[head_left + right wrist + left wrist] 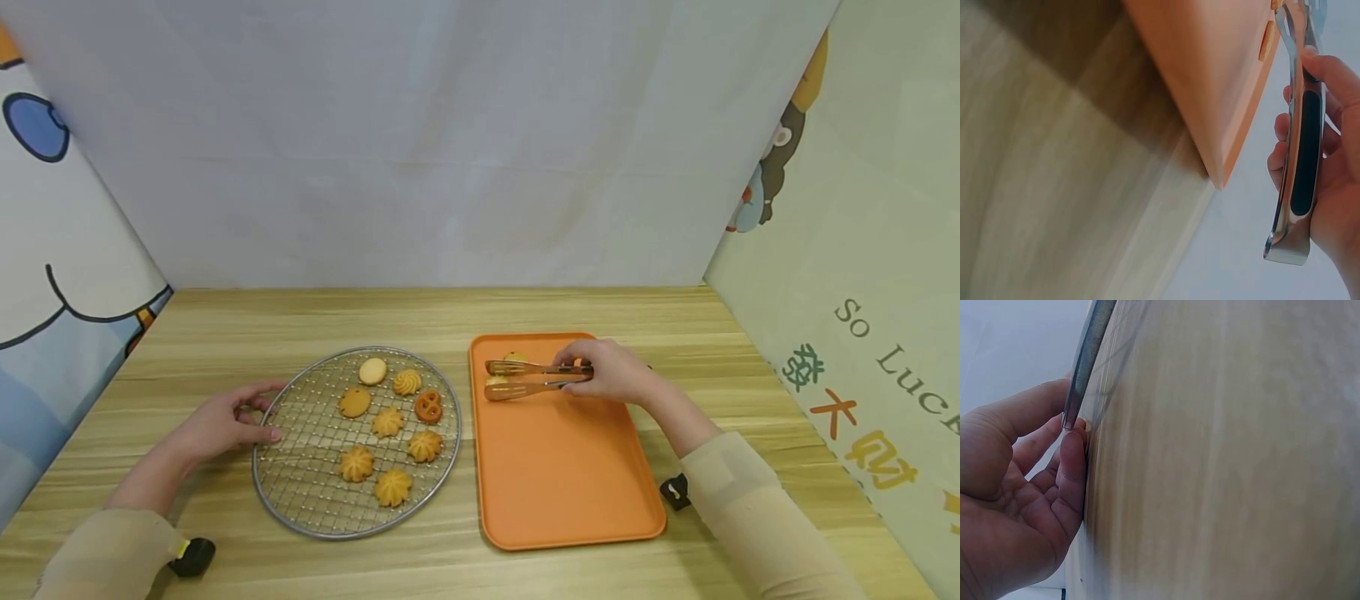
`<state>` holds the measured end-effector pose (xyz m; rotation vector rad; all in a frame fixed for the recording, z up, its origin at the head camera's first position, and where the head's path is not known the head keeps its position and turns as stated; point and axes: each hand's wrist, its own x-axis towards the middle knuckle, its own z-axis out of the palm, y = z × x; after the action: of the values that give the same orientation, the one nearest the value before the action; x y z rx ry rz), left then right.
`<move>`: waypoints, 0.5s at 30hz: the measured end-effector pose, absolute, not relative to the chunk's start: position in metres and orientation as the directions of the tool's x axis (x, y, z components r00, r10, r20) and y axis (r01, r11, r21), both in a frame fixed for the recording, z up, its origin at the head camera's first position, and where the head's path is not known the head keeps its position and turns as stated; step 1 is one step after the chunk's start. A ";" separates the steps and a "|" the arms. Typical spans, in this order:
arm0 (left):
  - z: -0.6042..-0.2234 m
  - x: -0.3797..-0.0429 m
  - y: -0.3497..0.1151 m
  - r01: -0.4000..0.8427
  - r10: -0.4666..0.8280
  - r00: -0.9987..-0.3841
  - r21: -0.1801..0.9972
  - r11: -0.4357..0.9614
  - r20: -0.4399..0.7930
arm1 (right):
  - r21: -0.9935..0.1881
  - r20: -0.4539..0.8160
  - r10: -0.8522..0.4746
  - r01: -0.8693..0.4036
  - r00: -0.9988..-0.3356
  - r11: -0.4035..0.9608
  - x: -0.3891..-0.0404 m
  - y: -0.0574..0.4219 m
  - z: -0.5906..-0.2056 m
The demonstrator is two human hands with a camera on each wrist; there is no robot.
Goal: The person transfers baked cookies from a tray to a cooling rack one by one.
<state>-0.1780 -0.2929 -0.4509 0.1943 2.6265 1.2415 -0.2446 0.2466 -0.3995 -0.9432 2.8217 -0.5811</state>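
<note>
My left hand [220, 425] grips the left rim of a round wire cooling rack [292, 487], and the left wrist view shows the rim [1088, 359] between thumb and fingers. Several cookies lie on the rack, among them a pretzel-shaped cookie [428, 407], a swirl cookie [407, 382] and a pale round cookie [372, 371]. Metal tongs [525, 389] with dark grip pads are held in my right hand [611, 371]. Their slotted tips stand apart over the far left corner of an orange tray [562, 483]. Two cookies, partly hidden by the tips, lie there, one being a yellowish cookie [515, 357].
Rack and tray stand side by side on a wood-grain table [405, 312], a narrow strip of tabletop between them. A pale cloth wall [435, 150] rises behind the table's far edge. Printed panels [847, 275] flank it left and right.
</note>
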 end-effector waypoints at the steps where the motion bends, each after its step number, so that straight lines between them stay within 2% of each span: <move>1: -0.451 -0.178 -0.293 0.021 0.216 -0.965 0.775 0.632 -0.150 | -0.393 0.014 -0.599 -0.555 -0.801 0.733 -0.245 0.247 -0.400; 15: -0.451 -0.178 -0.292 0.016 0.209 -0.966 0.769 0.639 -0.154 | -0.440 0.022 -0.619 -0.563 -0.785 0.699 -0.245 0.247 -0.402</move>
<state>-0.1776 -0.2924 -0.4506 0.1831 2.6312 1.2317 -0.2452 0.2472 -0.4022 -0.9707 2.7766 -0.6556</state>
